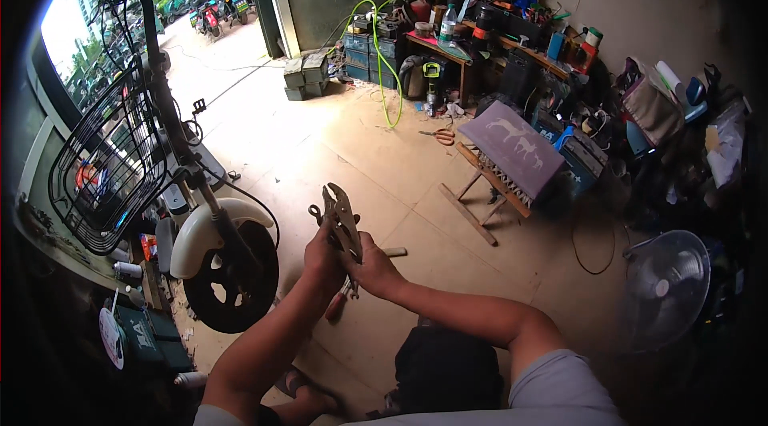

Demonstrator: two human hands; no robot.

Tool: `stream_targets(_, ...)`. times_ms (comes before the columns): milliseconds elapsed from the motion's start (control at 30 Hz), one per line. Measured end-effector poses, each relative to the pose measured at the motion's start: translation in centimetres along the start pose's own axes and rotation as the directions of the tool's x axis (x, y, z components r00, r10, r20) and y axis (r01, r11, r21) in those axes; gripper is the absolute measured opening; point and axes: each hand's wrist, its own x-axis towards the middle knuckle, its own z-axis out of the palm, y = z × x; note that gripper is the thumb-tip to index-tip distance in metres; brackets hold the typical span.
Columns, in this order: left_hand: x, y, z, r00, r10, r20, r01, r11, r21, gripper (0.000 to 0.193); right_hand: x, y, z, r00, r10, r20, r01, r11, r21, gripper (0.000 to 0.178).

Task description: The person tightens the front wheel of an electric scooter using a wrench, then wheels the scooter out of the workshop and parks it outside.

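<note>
In front of me a pair of metal locking pliers (342,210) points up and away, its jaws apart. My left hand (323,256) is closed round its left side. My right hand (374,268) is closed on the handles from the right. A small dark metal ring (314,211) sticks out above my left fingers; what it belongs to is hidden in the hand. Under my hands, on the tiled floor, lies a red-handled tool (336,307), partly covered. A short pale rod (395,252) shows just right of my right hand.
To the left stands a two-wheeler with a wire basket (108,158) and front wheel (232,278). A cushioned folding stool (512,146) is ahead right, near orange-handled scissors (440,136). A clear fan-like disc (668,290) stands right. A cluttered bench (448,50) and battery boxes (370,58) line the back.
</note>
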Motion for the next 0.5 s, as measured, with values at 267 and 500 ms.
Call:
stream_targets(267, 2.1, -20.0, -16.6, 0.965, 0.251, -0.075, -0.002, 0.297, 0.955, 0.041, -6.3, 20.8, 0.7, 0.845, 0.428, 0.322, -0.504, 0.838, 0.210, 0.028)
stream_targets(500, 8.6, -19.1, -21.5, 0.966, 0.254, 0.054, 0.010, -0.243, 0.970, 0.057, -5.7, 22.8, -2.5, 0.811, 0.540, 0.225, -0.581, 0.694, 0.425, 0.030)
